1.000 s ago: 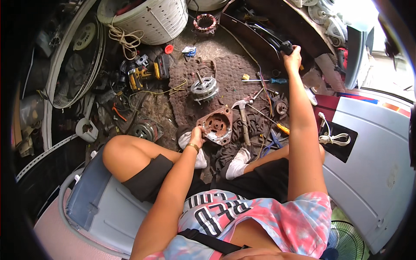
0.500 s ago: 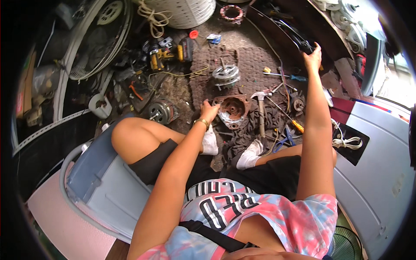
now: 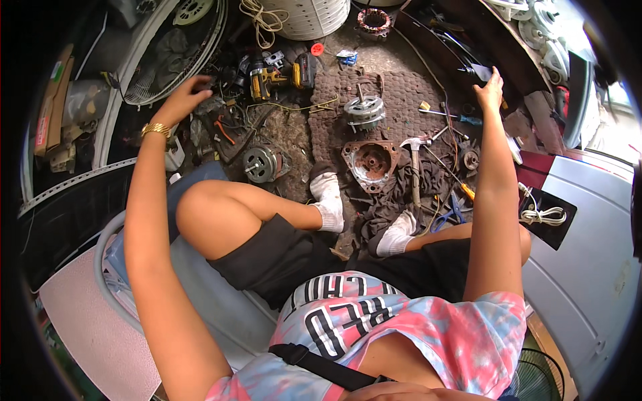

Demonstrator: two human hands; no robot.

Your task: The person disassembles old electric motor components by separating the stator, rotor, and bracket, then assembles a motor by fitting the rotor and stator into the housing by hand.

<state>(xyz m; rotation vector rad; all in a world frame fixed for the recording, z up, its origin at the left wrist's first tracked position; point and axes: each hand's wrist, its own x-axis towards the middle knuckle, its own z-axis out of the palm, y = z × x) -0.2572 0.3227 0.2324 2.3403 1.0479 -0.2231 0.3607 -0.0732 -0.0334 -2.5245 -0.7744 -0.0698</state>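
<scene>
Rusty motor housing [image 3: 370,163]: on the floor in front of the feet, open side up, by the near edge of the brown quilted mat [image 3: 414,87], dark rag [image 3: 399,189] bunched beside it. Neither hand on it.
Left hand [image 3: 183,100]: out wide over the dark scrap clutter [image 3: 219,110], thumb and fingers spread, no grip visible.
Right hand [image 3: 490,91]: at the near side of the brown bin [image 3: 513,52], pale flat piece [image 3: 480,71] by the fingertips. Can't tell if it's pinched or just behind them.
Silver motor part [image 3: 364,113]: on the mat beyond the housing, shaft up.
Hammer [image 3: 415,170]: just right of the housing, handle over the rag.
Housing risk: probably rocks or slides if the rag gets dragged or the left foot [image 3: 326,192] shifts into it.
Bin risk: crowded tools could snag or nick fingers, since the contents look tangled.
Left-side risk: a sweep through the clutter could catch the yellow wire [image 3: 294,105] and tug whatever it's hooked on, maybe the drill [image 3: 262,81].
</scene>
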